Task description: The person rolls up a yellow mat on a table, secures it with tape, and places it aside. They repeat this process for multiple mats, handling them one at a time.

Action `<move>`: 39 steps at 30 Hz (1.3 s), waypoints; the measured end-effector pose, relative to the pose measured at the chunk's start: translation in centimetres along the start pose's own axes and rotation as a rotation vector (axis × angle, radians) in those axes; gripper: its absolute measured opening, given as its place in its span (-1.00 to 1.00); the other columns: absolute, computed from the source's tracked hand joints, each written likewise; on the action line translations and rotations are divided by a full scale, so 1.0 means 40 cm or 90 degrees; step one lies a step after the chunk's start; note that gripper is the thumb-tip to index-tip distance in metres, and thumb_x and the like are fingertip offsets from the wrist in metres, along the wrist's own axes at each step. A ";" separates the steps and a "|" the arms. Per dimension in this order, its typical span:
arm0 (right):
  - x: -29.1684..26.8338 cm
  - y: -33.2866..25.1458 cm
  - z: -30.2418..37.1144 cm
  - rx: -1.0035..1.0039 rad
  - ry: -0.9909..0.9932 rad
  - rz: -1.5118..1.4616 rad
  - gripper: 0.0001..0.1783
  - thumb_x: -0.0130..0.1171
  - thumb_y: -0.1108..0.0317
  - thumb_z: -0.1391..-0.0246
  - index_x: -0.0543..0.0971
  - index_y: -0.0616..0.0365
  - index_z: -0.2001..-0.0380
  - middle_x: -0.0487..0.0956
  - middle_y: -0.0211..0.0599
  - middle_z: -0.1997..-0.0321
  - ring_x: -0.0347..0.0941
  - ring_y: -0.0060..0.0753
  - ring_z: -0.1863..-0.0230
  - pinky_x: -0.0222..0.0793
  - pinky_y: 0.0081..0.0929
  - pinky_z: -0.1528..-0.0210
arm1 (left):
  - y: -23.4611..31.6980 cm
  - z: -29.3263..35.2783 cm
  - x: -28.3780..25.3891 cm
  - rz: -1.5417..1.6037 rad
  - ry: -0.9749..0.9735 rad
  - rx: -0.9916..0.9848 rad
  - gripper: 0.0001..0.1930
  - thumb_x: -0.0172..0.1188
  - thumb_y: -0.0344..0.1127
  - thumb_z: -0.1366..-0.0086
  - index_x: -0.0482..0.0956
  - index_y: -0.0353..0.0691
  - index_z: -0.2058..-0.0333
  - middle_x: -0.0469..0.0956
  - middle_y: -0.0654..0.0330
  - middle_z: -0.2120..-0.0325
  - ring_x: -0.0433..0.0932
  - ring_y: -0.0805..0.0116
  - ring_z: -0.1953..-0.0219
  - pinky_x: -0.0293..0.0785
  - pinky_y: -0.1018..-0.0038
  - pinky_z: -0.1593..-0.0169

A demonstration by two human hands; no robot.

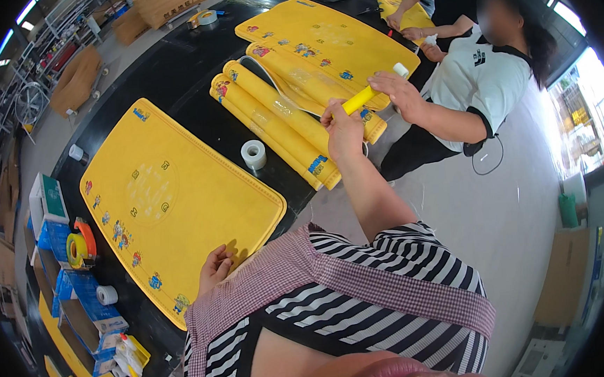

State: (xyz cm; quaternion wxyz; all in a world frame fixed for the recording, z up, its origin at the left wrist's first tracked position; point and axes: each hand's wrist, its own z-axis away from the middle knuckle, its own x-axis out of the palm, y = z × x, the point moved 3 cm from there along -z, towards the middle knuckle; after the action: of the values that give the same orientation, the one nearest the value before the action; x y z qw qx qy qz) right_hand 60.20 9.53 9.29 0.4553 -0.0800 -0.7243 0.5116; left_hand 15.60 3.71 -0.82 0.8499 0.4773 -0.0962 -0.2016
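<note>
Slim yellow tube [360, 100] pinched in the right hand [345, 135], beyond the near edge of the black table [161, 79].
A co-worker's hand [398, 96] is at the smooth tube's white-tipped far end. Beside the grip, glossy rolled mats [280, 130] reach the table's near edge; a ring-shaped white tape roll [245, 152] stands just beside them. The left hand [215, 267], fingers loosely bent and parted, is by the near edge of a flat, round-cornered yellow mat [190, 196].

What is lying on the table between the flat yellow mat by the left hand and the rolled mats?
In the head view, a whitish tape roll rests on the table between the flat mat and the rolled mats.
</note>
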 end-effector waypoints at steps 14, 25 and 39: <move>0.140 0.260 0.279 0.118 -0.637 0.433 -0.80 0.32 0.41 -0.16 0.60 0.12 0.15 0.66 -0.28 0.16 0.61 -0.39 0.13 0.52 -0.40 0.01 | 0.036 0.113 -0.014 -0.376 0.190 -0.104 -0.75 0.27 -0.39 -0.39 0.58 -0.30 0.00 0.51 0.05 0.10 0.54 0.20 -0.05 0.47 0.49 -0.18; 0.076 0.360 0.413 -0.284 -1.155 0.714 -0.62 0.44 0.23 0.04 0.66 0.05 0.12 0.47 -0.21 0.02 0.36 -0.11 -0.15 0.34 -0.21 -0.19 | -0.114 0.147 -0.073 -0.607 0.174 0.111 -0.71 0.40 -0.24 -0.23 0.61 -0.24 0.16 0.44 0.04 0.13 0.52 -0.01 -0.02 0.51 0.37 -0.15; 0.065 0.393 0.387 -0.241 -1.075 0.650 -0.75 0.34 0.18 -0.08 0.69 0.10 0.25 0.54 -0.27 0.15 0.45 -0.13 -0.03 0.41 -0.25 -0.10 | -0.098 0.130 -0.107 -0.412 0.180 0.124 -0.83 0.34 -0.34 -0.26 0.61 -0.31 0.27 0.48 0.02 0.32 0.54 0.01 0.25 0.48 0.31 0.17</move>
State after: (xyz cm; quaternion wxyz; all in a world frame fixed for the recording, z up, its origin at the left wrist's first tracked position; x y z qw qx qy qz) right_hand 41.73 7.97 -2.99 -0.5015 -0.0632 -0.7585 0.4114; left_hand 8.90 -0.27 -1.30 0.6976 0.5849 0.1597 -0.3817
